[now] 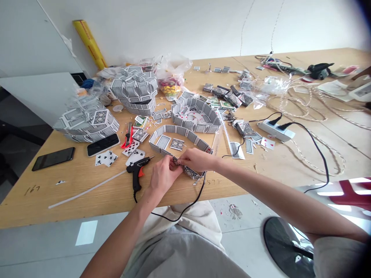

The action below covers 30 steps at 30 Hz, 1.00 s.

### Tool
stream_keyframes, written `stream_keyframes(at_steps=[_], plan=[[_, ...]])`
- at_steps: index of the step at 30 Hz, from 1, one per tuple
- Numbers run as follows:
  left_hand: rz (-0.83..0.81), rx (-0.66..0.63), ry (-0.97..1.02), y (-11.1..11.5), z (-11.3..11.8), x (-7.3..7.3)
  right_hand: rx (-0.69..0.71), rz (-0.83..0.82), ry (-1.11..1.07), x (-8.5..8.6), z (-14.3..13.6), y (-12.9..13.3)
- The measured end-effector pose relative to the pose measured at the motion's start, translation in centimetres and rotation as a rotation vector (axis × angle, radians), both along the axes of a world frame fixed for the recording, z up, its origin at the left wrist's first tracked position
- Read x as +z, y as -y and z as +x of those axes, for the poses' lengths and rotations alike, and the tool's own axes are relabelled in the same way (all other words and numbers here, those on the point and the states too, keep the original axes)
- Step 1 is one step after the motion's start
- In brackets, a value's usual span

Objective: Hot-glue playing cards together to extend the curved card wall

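A low ring wall of grey patterned playing cards (185, 133) stands on the table close to me. My left hand (165, 172) pinches the near edge of this wall with curled fingers. Right beside it, my right hand (195, 159) grips the same edge, its fingertips almost touching the left ones. Two loose cards, one of them a patterned card (177, 144), lie inside the ring. Left of my hands rests a black glue gun (136, 173) with a red trigger; a long clear glue stick (87, 190) lies behind it.
A second card ring (195, 116) stands farther back. Two domed card structures, one a closed box (135, 90), are at the left, near two phones (53, 158) and a red cutter (127, 136). A power strip (276, 130) with black cables lies right. The glue gun's cable loops below my hands.
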<state>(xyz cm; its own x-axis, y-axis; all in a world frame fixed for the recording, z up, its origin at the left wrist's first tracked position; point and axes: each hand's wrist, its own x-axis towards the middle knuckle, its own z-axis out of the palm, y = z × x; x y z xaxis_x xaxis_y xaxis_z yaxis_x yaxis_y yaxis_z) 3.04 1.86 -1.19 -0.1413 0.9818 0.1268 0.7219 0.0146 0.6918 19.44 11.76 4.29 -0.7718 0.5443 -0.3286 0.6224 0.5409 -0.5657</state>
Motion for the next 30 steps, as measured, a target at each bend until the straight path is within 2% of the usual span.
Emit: stream_keyframes(at_steps=[10,30], plan=[[-0.001,0.019,0.016,0.13,0.23,0.26,0.0,0.007,0.027,0.55,-0.15,0.31],[0.003,-0.021,-0.08,0.16,-0.25,0.36,0.02,0.038,0.076,1.0,-0.51,0.53]])
